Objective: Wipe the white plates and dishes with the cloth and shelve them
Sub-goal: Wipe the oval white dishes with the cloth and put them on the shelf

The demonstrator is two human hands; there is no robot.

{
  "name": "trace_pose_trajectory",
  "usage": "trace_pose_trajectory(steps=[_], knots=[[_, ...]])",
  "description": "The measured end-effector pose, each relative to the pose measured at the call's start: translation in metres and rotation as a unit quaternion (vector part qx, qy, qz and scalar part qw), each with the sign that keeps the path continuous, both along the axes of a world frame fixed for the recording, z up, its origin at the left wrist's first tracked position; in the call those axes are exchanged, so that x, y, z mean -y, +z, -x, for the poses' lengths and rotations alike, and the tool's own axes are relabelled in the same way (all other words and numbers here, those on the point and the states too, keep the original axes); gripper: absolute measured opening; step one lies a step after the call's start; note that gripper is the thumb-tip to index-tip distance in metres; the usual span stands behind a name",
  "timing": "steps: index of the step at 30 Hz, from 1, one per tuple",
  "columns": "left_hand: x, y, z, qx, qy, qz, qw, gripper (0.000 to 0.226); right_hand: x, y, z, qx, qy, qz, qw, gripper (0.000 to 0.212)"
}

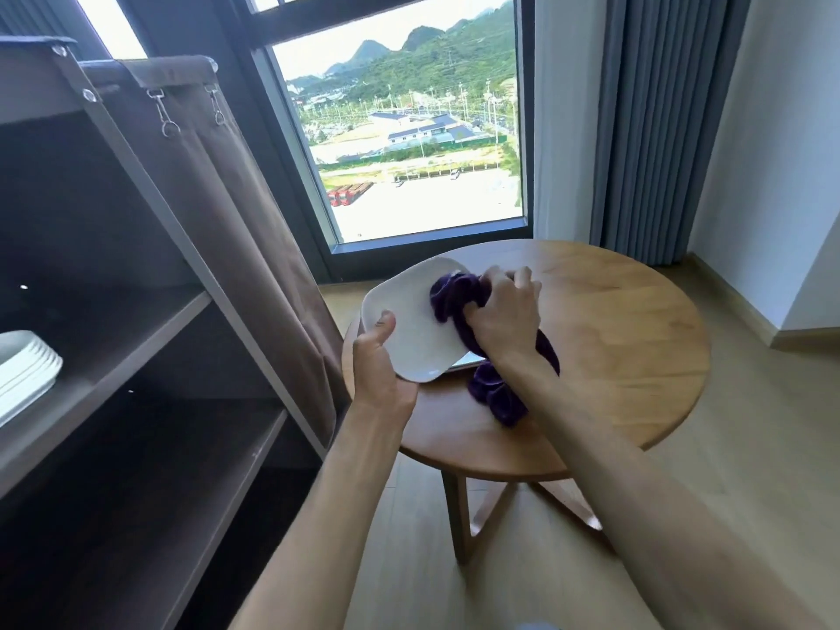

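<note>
Fingers of the left hand [379, 356] are curled under the near edge of a white plate [411, 311], with the thumb laid flat on its upper face, so this grip is closed on the plate. The plate is held tilted above the left edge of the round wooden worktop [636, 338]. It is squarish with rounded corners, plain and glossy. Further left of this grip, a stack of white plates [25, 370] is seen on a shelf of the dark shelving unit [136, 356], with a brown fabric cover [254, 247] hanging at the unit's side.

To the right, the right hand [502, 318] is clenched tightly round a bunched purple cloth [454, 295], which is pressed against the plate's upper face near its right edge. The rest of the cloth hangs below this grip, under the wrist, towards the worktop. Beneath the held plate, the edge of another white dish [463, 362] is visible on the worktop; little of it can be made out.
</note>
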State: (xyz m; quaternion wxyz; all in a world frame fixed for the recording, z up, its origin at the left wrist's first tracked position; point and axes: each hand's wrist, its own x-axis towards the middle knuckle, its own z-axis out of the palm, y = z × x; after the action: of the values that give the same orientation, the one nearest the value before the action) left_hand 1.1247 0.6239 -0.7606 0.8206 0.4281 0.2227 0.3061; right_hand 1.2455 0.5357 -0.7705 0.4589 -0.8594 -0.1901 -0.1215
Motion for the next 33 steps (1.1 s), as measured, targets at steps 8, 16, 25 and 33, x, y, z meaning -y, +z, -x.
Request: trace_pose_trajectory(steps=[8, 16, 25, 33], knots=[[0.026, 0.027, -0.011, -0.009, 0.042, -0.111, 0.993, 0.025, -0.023, 0.041, -0.003, -0.018, 0.039, -0.173, 0.984, 0.013], [0.021, 0.042, -0.025, 0.048, 0.084, -0.029, 0.995, 0.076, -0.013, 0.059, 0.053, -0.008, 0.337, -0.263, 0.904, 0.021], [0.008, 0.023, -0.010, 0.065, 0.066, 0.098, 0.991, 0.043, 0.003, 0.042, 0.060, -0.184, 0.362, -0.180, 0.896, 0.023], [0.010, 0.032, -0.021, 0.078, 0.147, 0.055, 0.985, 0.048, 0.021, 0.007, 0.074, 0.060, -0.026, -0.099, 0.993, 0.043]])
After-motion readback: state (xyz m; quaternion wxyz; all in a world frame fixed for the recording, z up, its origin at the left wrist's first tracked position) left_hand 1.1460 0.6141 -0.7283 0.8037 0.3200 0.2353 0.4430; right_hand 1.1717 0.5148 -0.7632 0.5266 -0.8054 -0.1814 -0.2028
